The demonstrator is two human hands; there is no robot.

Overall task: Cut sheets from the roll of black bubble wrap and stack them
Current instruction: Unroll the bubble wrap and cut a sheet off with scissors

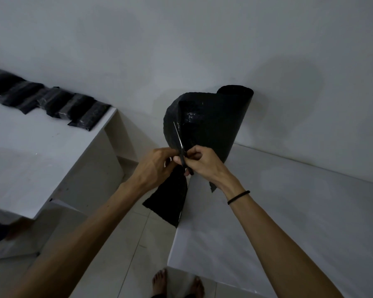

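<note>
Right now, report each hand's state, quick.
Left hand: pinches the black bubble wrap beside the cut line.
Right hand: grips the scissors, blades up against the wrap.

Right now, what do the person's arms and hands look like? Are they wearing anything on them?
Both arms are bare as far up as the picture shows, with no sleeves in sight. The left hand and the right hand wear no gloves. A thin black band, like a hair tie, goes round the right wrist. The left wrist has nothing on it.
</note>
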